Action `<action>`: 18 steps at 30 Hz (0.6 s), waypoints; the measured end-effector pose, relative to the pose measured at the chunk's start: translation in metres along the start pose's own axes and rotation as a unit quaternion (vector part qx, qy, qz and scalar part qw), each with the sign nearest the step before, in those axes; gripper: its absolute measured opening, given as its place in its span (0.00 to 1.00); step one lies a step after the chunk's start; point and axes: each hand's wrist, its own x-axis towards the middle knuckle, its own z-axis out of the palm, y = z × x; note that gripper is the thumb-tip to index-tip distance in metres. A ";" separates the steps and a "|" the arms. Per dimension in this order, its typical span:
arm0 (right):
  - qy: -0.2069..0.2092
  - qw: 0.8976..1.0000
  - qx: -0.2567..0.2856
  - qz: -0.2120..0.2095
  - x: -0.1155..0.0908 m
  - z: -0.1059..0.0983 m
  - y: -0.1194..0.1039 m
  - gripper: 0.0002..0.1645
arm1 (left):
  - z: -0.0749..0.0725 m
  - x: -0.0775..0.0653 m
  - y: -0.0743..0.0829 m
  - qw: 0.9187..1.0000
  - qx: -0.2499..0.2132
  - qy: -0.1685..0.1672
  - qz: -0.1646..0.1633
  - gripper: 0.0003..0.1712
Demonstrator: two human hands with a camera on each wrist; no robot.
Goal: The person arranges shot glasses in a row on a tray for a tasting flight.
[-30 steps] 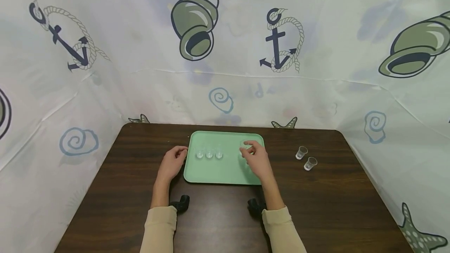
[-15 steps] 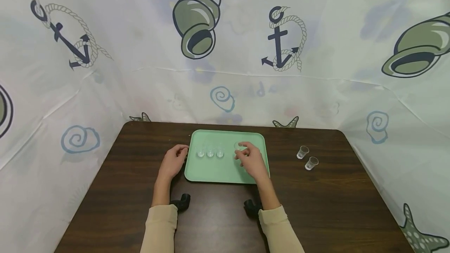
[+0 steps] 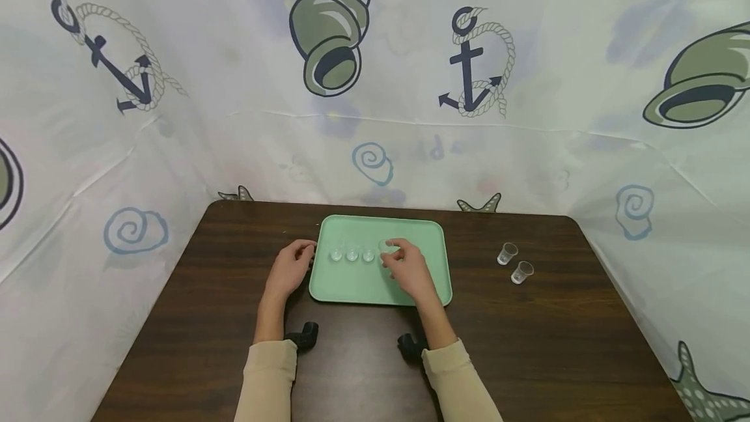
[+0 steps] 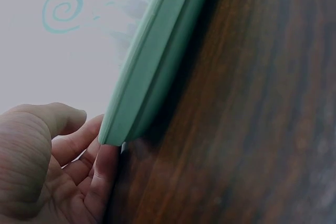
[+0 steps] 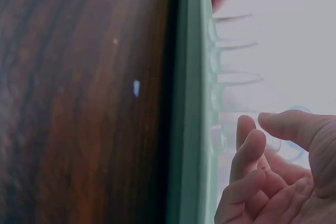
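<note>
My right hand (image 3: 407,272) pinches a small clear plastic cup (image 3: 384,246) between thumb and fingers, close over the green tray (image 3: 357,288). In the right wrist view this cup (image 5: 218,140) is partly hidden behind the fingers. Three matching cups stand in a row on the tray, just left of it; the nearest is the right-hand one (image 3: 368,255). At the tray's left side rests my left hand (image 3: 290,269). Its loosely bent fingers (image 4: 79,140) touch the tray's rim, while the thumb stays apart from it in the left wrist view.
Two more clear cups, a farther one (image 3: 507,253) and a nearer one (image 3: 522,272), stand on the dark wooden table (image 3: 556,324) right of the tray. A cloth backdrop (image 3: 404,161) printed with shells and anchors rises behind the table and along both sides.
My right hand has carried its cup leftward over the tray, toward the row of three. The left hand stays at the tray's left edge.
</note>
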 end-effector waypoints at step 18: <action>-0.003 1.000 -0.011 0.024 0.005 0.002 0.002 0.25 | -0.001 0.000 0.001 1.000 -0.023 -0.019 -0.008 0.25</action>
